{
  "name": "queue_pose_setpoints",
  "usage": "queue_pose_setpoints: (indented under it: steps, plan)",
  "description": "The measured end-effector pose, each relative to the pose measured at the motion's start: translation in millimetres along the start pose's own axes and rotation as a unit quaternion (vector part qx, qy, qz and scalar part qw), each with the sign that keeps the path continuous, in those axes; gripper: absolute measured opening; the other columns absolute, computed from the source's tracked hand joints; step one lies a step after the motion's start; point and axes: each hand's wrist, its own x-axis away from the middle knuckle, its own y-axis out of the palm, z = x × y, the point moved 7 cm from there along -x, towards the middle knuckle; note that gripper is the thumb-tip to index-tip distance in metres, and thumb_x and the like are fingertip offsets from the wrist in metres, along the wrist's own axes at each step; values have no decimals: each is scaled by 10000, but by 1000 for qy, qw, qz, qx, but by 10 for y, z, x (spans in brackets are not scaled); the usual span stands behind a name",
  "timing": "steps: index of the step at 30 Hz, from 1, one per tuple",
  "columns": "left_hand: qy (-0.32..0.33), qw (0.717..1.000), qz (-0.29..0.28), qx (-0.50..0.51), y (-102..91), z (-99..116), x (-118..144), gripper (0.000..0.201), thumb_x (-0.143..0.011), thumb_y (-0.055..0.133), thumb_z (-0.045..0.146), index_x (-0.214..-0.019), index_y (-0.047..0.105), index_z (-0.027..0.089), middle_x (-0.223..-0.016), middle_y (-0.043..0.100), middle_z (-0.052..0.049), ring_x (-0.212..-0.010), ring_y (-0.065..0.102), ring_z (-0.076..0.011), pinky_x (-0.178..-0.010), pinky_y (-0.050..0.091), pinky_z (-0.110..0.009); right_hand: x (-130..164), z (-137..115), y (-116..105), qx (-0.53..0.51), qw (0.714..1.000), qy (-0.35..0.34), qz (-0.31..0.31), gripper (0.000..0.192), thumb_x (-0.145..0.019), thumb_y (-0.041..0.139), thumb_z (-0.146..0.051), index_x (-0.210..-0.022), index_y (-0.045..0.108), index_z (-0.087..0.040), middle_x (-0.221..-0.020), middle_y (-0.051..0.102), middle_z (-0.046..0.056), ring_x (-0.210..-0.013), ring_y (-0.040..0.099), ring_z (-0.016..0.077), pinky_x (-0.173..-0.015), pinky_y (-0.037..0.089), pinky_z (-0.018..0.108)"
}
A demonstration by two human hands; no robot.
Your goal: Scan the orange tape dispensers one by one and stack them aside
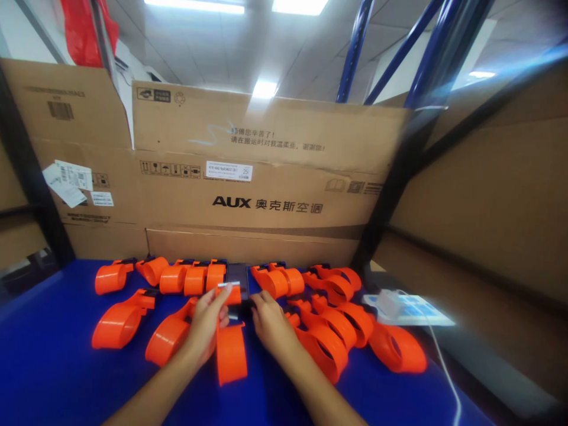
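My left hand (207, 319) is closed round a glossy orange band (231, 355), its wide loop hanging below the fingers. A pale, clear-looking strip shows at the band's upper end by my thumb. Close by on the right, my right hand (270, 319) has its fingers curled together near a dark piece at the band's end; what they pinch is hidden. Behind both hands lies a dark, flat rectangular object (238, 273), partly covered by them. Similar orange loops with black ends surround my hands, among them a left loop (118, 322) and a right loop (326, 349).
The loops lie in rows on a blue table surface (53, 361). A printed cardboard sheet (266, 177) stands along its back edge. At the right, a white adapter (391, 303) with a cable (444, 373) rests on a white-and-blue box (421, 310). Dark posts (386, 207) frame the table.
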Motion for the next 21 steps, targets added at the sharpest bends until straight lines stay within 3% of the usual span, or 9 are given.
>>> queue_pose_setpoints:
  steps: [7,13,18,21]
  plan:
    - [-4,999,-16,-29,36,-36,3,461,-627,839,520,-818,601,175,-554,361,105,-431,299,-33,-384,243,-148,-30,-2,21,3,1000,-12,-9,256,-915,484,-86,-1061,656,-205,-1033,627,99,-884,668,207,-777,518,269]
    - [-13,999,-20,-39,31,-67,11,454,-635,831,528,-835,629,174,-537,367,102,-425,308,-37,-385,253,-146,-41,-83,-197,-103,991,-33,73,232,-945,477,-187,-1070,672,-196,-975,668,92,-873,652,215,-807,522,307]
    - [-26,996,-58,-61,79,-121,23,501,-643,812,557,-925,678,165,-552,438,77,-424,340,-47,-378,281,-158,-38,-94,-275,-248,963,-4,107,328,-943,528,-357,-1216,637,-211,-921,696,54,-640,593,157,-611,507,268]
    - [-19,993,-78,-85,99,-138,22,503,-658,803,549,-970,679,174,-562,476,67,-407,349,-47,-378,291,-165,-54,-84,-223,-298,950,5,96,332,-909,582,-392,-1163,672,-198,-847,684,38,-618,561,147,-565,476,245]
